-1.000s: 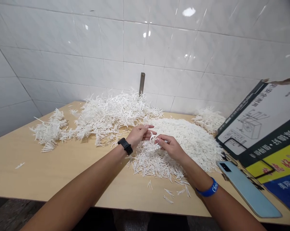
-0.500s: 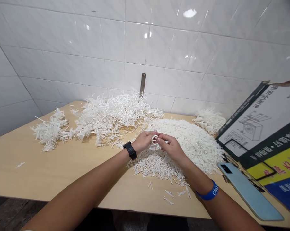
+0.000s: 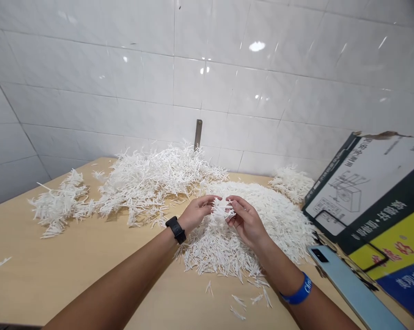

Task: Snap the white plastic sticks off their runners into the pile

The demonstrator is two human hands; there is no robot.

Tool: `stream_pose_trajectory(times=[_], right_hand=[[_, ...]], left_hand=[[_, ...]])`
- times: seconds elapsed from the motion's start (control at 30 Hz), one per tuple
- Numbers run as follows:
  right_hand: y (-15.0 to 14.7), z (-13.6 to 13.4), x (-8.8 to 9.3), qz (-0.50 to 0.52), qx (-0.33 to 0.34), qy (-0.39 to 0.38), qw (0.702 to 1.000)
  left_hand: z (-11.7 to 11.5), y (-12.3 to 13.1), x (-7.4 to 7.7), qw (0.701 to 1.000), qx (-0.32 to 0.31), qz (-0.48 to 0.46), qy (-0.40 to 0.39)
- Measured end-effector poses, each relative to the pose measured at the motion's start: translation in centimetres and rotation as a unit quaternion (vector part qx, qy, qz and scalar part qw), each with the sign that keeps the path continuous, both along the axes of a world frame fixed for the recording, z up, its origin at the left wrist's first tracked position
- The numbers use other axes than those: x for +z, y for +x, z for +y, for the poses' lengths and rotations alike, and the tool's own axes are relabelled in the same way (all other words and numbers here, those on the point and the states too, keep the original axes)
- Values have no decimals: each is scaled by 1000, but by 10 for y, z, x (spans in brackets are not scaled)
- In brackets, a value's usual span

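Left grip (image 3: 194, 215), right grip (image 3: 251, 224): white cluster (image 3: 221, 211) between.

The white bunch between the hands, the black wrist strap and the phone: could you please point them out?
White bunch (image 3: 221, 210): head view, its middle.
Black wrist strap (image 3: 175, 230): head view, outer band.
Phone (image 3: 351, 285): head view, its back.

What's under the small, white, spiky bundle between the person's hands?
Below the bundle lies a broad heap of short white sticks on a pale wood-coloured tabletop; whatever the heap covers can't be seen.
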State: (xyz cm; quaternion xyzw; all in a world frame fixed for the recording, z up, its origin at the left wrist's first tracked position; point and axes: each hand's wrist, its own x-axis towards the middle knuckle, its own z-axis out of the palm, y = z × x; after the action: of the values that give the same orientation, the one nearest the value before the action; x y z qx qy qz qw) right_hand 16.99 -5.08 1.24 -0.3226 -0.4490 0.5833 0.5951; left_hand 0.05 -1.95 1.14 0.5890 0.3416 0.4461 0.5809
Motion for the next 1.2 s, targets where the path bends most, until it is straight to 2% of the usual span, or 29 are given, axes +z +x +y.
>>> stream_pose_trajectory(times=[0.13, 0.2, 0.27, 0.37, 0.43, 0.57, 0.63, 0.73, 0.9, 0.97, 1.1, 1.2], right_hand=[[0, 0, 1, 32, -11, -29, 999], [0, 1, 1, 32, -7, -38, 999], [0, 1, 1, 18, -5, -38, 999], [1, 1, 1, -46, 8, -21, 999], [2, 1, 1, -110, 41, -2, 993], [2, 0, 0, -188, 100, 24, 977], [3, 0, 0, -231, 89, 43, 968], [2, -1, 1, -275, 58, 65, 958], [-4, -4, 1, -239, 35, 78, 967], [-5, -4, 1, -217, 30, 62, 974], [1, -1, -1, -161, 3, 27, 987], [5, 1, -2, -168, 8, 62, 984]], left_hand=[[2, 4, -6, 997, -9, -52, -59], [1, 5, -6, 994, -42, -78, -64], [-2, 4, -4, 995, -47, -79, -48], [-4, 3, 1, 998, 6, -61, -26], [-3, 2, 3, 998, 38, -46, -21], [-2, 0, 4, 997, 54, 7, 54], [-3, 0, 4, 993, 38, 30, 106], [-6, 1, 4, 989, 12, 51, 141], [-12, 3, 6, 976, 38, 120, 180], [-12, 2, 8, 976, 35, 130, 171], [-9, -2, 11, 987, -25, 95, 128], [-8, -3, 10, 996, -56, 46, 59]])
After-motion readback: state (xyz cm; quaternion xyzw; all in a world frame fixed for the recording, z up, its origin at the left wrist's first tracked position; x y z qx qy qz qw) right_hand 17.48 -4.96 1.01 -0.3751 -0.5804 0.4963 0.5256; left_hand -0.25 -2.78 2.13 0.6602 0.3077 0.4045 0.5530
